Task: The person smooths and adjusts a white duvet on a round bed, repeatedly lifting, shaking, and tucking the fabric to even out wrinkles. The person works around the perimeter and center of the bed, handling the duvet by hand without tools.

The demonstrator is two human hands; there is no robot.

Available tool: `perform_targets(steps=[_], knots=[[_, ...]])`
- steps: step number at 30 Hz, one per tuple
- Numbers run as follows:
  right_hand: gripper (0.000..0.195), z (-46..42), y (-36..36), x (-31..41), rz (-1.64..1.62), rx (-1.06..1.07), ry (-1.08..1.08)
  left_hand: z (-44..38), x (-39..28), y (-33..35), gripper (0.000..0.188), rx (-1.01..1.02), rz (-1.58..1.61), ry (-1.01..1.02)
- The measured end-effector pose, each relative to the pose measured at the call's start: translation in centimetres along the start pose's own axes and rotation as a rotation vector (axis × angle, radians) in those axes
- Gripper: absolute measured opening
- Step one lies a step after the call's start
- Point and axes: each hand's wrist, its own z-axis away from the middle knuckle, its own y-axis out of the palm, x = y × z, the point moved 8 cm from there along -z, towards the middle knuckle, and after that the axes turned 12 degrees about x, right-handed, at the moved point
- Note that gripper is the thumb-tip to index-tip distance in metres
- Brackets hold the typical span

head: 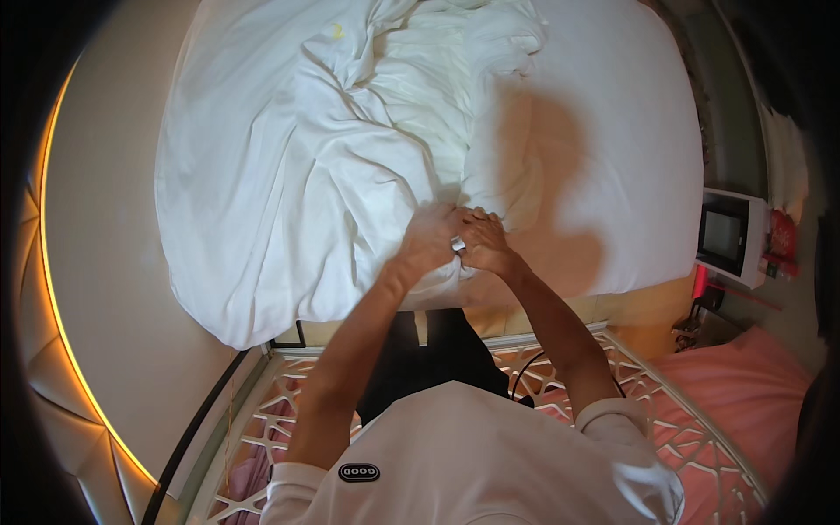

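Observation:
A rumpled white duvet cover (394, 170) lies spread over the bed in front of me, deeply creased down its middle. At its near edge my left hand (430, 237) grips the cloth, blurred by motion. Right beside it, my right hand (484, 241) has its fingers curled into the same cloth. The two hands almost touch, with a small bright bit of white (458, 243) showing between them; what it is, I cannot tell. Most of the fingertips are hidden in the folds. Between the folds, a paler inner layer (423, 98) shows.
A smooth white sheet (630, 157) covers the bed's right side, under my shadow. White lattice panels (262, 453) stand close around my legs. To the right are a white microwave-like box (728, 233) and pink fabric (741, 387). A lit curved wall panel (52, 275) edges the left.

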Motion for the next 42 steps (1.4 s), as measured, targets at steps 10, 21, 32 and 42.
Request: perform_targets(steps=[10, 21, 32, 42], knots=[[0.041, 1.3, 0.3, -2.6, -0.017, -0.12, -0.046, 6.3, -0.4, 7.3, 0.005, 0.123, -0.195, 0.077], [0.025, -2.6, 3.6, 1.9, 0.248, 0.537, -0.243, 7.7, -2.8, 6.8, 0.008, -0.054, -0.228, -0.127], [0.031, 13.8, -7.4, -17.2, -0.449, -0.239, -0.255, 3.2, -9.3, 10.5, 0.026, -0.222, -0.12, -0.362], [0.033, 17.7, -5.4, -22.3, -0.467, -0.299, -0.191, -4.1, -12.6, 15.2, 0.039, -0.423, -0.048, -0.356]])
